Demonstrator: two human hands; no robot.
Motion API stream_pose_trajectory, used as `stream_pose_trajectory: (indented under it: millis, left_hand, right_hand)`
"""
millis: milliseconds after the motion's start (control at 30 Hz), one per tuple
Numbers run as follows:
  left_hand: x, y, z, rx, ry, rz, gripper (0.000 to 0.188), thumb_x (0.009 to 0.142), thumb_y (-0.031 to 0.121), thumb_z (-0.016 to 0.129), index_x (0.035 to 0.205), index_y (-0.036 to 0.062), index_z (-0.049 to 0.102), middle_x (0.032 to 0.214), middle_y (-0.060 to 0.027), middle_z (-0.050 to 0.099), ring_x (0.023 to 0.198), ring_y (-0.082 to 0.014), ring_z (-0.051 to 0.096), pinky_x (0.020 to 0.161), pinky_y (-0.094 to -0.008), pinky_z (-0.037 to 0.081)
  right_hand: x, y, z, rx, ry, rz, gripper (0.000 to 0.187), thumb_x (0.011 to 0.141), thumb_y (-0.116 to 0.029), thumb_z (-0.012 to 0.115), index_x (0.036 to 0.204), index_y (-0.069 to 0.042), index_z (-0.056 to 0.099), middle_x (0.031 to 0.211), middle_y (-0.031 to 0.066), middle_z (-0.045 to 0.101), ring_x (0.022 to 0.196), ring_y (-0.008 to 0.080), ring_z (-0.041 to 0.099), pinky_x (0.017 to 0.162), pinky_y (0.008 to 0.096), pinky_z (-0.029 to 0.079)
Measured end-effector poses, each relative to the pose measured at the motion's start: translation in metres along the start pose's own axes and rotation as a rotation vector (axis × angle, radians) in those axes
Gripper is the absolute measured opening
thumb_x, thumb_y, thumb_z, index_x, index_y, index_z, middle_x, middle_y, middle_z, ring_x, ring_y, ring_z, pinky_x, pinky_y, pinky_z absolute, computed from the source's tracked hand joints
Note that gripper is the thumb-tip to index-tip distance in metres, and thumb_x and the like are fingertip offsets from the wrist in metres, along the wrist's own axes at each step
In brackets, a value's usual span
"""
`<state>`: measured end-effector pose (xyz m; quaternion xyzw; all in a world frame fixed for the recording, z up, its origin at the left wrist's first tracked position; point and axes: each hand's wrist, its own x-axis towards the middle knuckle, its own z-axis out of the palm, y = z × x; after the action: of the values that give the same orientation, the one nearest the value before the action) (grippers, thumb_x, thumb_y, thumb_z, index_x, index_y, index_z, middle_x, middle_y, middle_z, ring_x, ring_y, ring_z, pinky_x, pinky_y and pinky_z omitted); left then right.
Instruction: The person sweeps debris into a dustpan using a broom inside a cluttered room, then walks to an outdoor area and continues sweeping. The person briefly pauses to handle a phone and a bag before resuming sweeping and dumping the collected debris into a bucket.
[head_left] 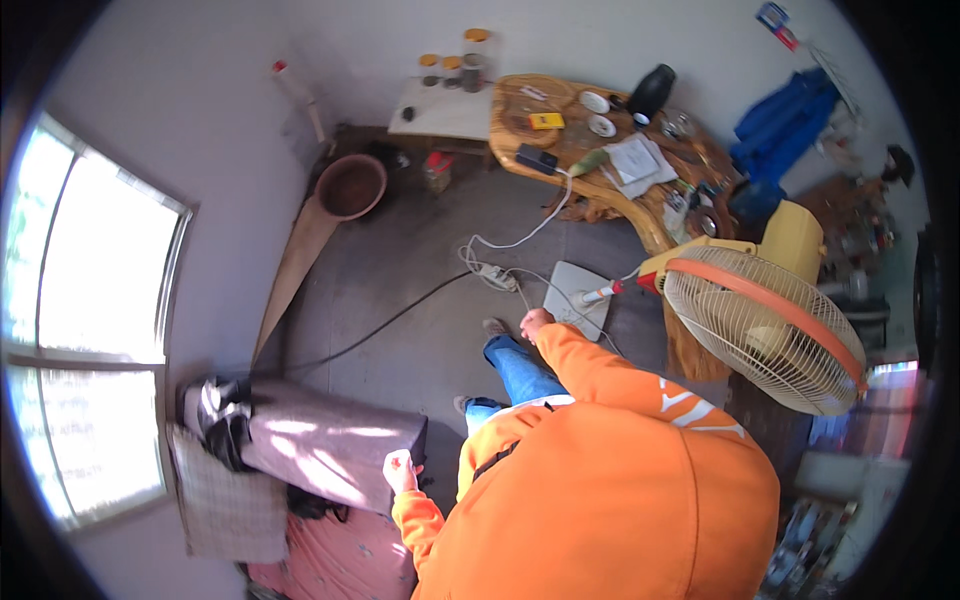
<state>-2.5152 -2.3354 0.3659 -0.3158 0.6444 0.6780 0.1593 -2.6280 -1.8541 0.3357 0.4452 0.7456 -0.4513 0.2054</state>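
Note:
My right hand (536,325) is closed in front of me, its sleeve orange, just left of the fan's white base. A white cord (524,296) runs from a white power strip (495,277) on the floor toward this hand; whether the fingers grip it I cannot tell. My left hand (402,470) hangs lower on the left with its fingers curled in, beside the grey covered seat, and nothing shows in it. The standing fan (765,325), with a yellow motor housing and an orange band on its cage, leans over to my right.
A wooden root table (625,205) holds bowls, papers and a dark flask. Jars stand on a white board (440,108) beside it. A brown pot (351,187) is by the wall. A black cable (400,312) crosses the floor. Left of me is the grey seat (330,440).

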Motion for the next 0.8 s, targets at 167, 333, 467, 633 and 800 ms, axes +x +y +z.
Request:
stream_pose_trajectory:
  millis: [167, 333, 467, 633, 800]
  left_hand:
    - [0.024, 0.044, 0.054, 0.064, -0.046, -0.081, 0.008, 0.082, 0.010, 0.064, 0.087, 0.0069, 0.059, 0.073, -0.0009, 0.052, 0.055, -0.0113, 0.050, 0.048, -0.0321, 0.055]
    - [0.046, 0.074, 0.095, 0.193, -0.102, -0.012, 0.006, 0.084, 0.004, 0.063, 0.084, 0.0063, 0.057, 0.077, -0.0006, 0.052, 0.061, -0.0094, 0.051, 0.053, -0.0345, 0.059]
    - [0.078, 0.089, 0.129, 0.042, -0.108, -0.266, 0.009, 0.089, 0.007, 0.066, 0.085, 0.0055, 0.057, 0.070, 0.0015, 0.054, 0.052, -0.0060, 0.046, 0.041, -0.0228, 0.034]
    - [0.100, 0.160, 0.204, 0.329, -0.091, -0.101, 0.011, 0.091, 0.008, 0.064, 0.084, 0.0038, 0.057, 0.068, -0.0003, 0.055, 0.051, -0.0078, 0.048, 0.045, -0.0227, 0.041]
    - [0.123, 0.201, 0.247, 0.407, -0.145, -0.087, 0.011, 0.090, 0.009, 0.064, 0.084, 0.0039, 0.057, 0.064, 0.0007, 0.053, 0.048, -0.0065, 0.046, 0.045, -0.0239, 0.046]
  right_hand:
    - [0.135, -0.004, -0.013, 0.023, 0.367, -0.047, 0.020, 0.084, -0.018, 0.055, 0.077, -0.005, 0.068, 0.076, 0.0159, 0.069, 0.072, 0.0298, 0.068, 0.067, 0.0415, 0.054]
    - [0.214, -0.060, -0.067, 0.072, 0.691, -0.055, 0.022, 0.086, -0.022, 0.057, 0.076, -0.003, 0.064, 0.075, 0.0168, 0.067, 0.070, 0.0337, 0.065, 0.066, 0.0445, 0.052]
    - [0.265, -0.098, -0.132, 0.140, 0.815, -0.101, 0.018, 0.084, -0.023, 0.062, 0.084, -0.005, 0.067, 0.083, 0.0186, 0.068, 0.082, 0.0390, 0.065, 0.074, 0.0468, 0.052]
    - [0.307, -0.163, -0.202, 0.159, 0.942, -0.234, 0.007, 0.080, -0.014, 0.065, 0.083, -0.007, 0.066, 0.080, 0.0156, 0.068, 0.080, 0.0361, 0.067, 0.072, 0.0451, 0.053]
    - [0.340, -0.175, -0.230, 0.181, 0.939, -0.103, 0.003, 0.079, -0.013, 0.066, 0.081, -0.010, 0.064, 0.078, 0.0137, 0.068, 0.079, 0.0351, 0.067, 0.070, 0.0431, 0.053]
